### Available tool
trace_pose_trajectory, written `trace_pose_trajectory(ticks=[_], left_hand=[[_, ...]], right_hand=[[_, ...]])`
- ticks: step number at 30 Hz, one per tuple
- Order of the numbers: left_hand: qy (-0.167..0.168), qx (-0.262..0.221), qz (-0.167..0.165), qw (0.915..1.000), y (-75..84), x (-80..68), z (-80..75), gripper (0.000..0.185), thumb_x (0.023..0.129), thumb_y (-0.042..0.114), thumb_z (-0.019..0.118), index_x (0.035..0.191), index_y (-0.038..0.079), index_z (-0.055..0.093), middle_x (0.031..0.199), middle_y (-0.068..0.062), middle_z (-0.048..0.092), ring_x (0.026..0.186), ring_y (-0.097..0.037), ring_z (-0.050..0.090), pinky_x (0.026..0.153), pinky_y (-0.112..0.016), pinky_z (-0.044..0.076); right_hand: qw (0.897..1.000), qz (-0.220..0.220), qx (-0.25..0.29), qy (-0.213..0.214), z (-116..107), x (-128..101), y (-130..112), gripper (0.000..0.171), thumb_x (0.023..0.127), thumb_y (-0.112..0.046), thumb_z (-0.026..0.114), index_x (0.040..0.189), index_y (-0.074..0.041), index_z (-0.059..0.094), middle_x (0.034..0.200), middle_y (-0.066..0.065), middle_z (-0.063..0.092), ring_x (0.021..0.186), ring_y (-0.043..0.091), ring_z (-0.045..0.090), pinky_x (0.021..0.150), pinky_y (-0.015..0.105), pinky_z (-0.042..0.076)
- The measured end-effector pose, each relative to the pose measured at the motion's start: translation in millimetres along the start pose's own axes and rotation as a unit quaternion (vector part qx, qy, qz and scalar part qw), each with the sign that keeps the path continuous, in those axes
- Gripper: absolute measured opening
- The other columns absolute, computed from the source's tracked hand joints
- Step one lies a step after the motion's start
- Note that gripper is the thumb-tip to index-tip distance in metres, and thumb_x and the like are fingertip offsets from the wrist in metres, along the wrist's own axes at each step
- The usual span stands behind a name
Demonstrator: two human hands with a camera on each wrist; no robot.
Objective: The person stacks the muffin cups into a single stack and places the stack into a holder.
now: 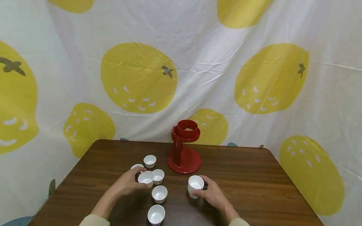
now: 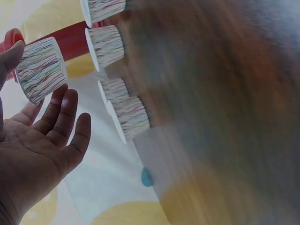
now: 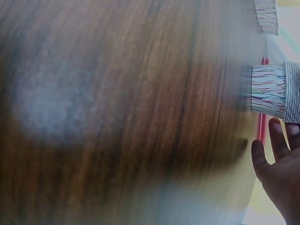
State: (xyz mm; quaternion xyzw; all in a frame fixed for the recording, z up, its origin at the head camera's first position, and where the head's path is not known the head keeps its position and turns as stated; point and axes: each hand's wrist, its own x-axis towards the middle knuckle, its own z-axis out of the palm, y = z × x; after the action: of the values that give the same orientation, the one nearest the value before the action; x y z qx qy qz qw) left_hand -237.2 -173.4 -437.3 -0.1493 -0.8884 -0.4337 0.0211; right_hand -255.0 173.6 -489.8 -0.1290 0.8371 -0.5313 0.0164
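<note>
My left hand (image 1: 129, 182) pinches a small white baking cup (image 1: 146, 178) between thumb and fingers, raised over the table. Wavy coloured lines run round the side of that cup (image 2: 42, 70) in the left wrist view. On the right, my right hand (image 1: 212, 192) grips a short stack of similar cups (image 1: 195, 185), thumb in front and fingers behind. In the right wrist view a lined cup (image 3: 268, 90) forms the bottom of the stack, and ribbed white rims (image 3: 291, 91) sit above it.
Several more white cups stand between the hands in a rough column, among them a near cup (image 1: 156, 214) and a far cup (image 1: 150, 161). Behind them is a red stand (image 1: 185, 160) with a round base and a ring on top. A lemon-print cloth (image 1: 198, 75) hangs behind the brown table (image 1: 254, 179).
</note>
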Motion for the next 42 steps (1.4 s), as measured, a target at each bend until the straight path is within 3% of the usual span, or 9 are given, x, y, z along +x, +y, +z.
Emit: trace_pose_trajectory(ticks=[9, 14, 23, 27, 37, 42], left_hand=[[0.016, 0.014, 0.013, 0.9997, 18.1, 11.9, 2.9, 0.059, 0.071, 0.022, 0.087, 0.119, 0.001, 0.061, 0.095, -0.006, 0.066, 0.086, -0.018, 0.06, 0.076, -0.034, 0.048], [0.014, 0.01, 0.032, 0.9993, 24.1, 16.8, 6.5, 0.06, 0.072, 0.022, 0.087, 0.12, -0.002, 0.06, 0.095, -0.008, 0.067, 0.086, -0.02, 0.06, 0.076, -0.034, 0.048], [0.006, -0.004, 0.024, 0.9997, 32.8, 23.5, 13.7, 0.061, 0.072, 0.023, 0.088, 0.121, -0.001, 0.06, 0.1, -0.008, 0.066, 0.088, -0.019, 0.059, 0.079, -0.035, 0.048], [-0.004, -0.013, 0.038, 0.9992, 35.3, 27.8, 16.1, 0.058, 0.073, 0.022, 0.087, 0.119, -0.001, 0.06, 0.096, -0.006, 0.065, 0.087, -0.021, 0.059, 0.076, -0.033, 0.048], [-0.013, -0.004, 0.047, 0.9988, 42.0, 36.5, 25.9, 0.057, 0.072, 0.024, 0.088, 0.118, 0.001, 0.062, 0.095, -0.002, 0.065, 0.086, -0.018, 0.059, 0.076, -0.033, 0.048], [-0.007, 0.013, 0.052, 0.9986, 47.9, 39.9, 29.7, 0.059, 0.072, 0.026, 0.088, 0.119, 0.002, 0.063, 0.103, -0.004, 0.066, 0.092, -0.02, 0.06, 0.083, -0.038, 0.048]], right_hand=[[1.0, 0.007, 0.0, -0.002, -1, -1, -1, 0.065, 0.075, -0.012, 0.086, 0.13, 0.005, 0.056, 0.111, 0.009, 0.068, 0.103, 0.024, 0.061, 0.089, 0.042, 0.047], [1.0, 0.006, -0.01, -0.007, -2, 1, -1, 0.067, 0.075, -0.017, 0.087, 0.13, 0.004, 0.056, 0.111, 0.008, 0.067, 0.104, 0.024, 0.06, 0.089, 0.04, 0.046], [1.0, 0.004, -0.005, -0.009, -1, 1, -1, 0.067, 0.075, -0.019, 0.087, 0.13, 0.005, 0.056, 0.111, 0.008, 0.068, 0.104, 0.023, 0.06, 0.089, 0.039, 0.047], [1.0, 0.011, -0.002, -0.007, 0, 1, 0, 0.069, 0.075, -0.019, 0.087, 0.131, 0.004, 0.055, 0.111, 0.008, 0.068, 0.104, 0.023, 0.06, 0.09, 0.042, 0.047], [1.0, 0.009, 0.016, -0.001, 1, 0, 0, 0.066, 0.075, -0.01, 0.086, 0.131, 0.006, 0.055, 0.11, 0.01, 0.068, 0.102, 0.024, 0.062, 0.086, 0.039, 0.048], [1.0, 0.0, 0.016, 0.0, 2, 0, -1, 0.065, 0.074, -0.009, 0.085, 0.13, 0.007, 0.055, 0.108, 0.01, 0.068, 0.101, 0.024, 0.062, 0.085, 0.036, 0.048]])
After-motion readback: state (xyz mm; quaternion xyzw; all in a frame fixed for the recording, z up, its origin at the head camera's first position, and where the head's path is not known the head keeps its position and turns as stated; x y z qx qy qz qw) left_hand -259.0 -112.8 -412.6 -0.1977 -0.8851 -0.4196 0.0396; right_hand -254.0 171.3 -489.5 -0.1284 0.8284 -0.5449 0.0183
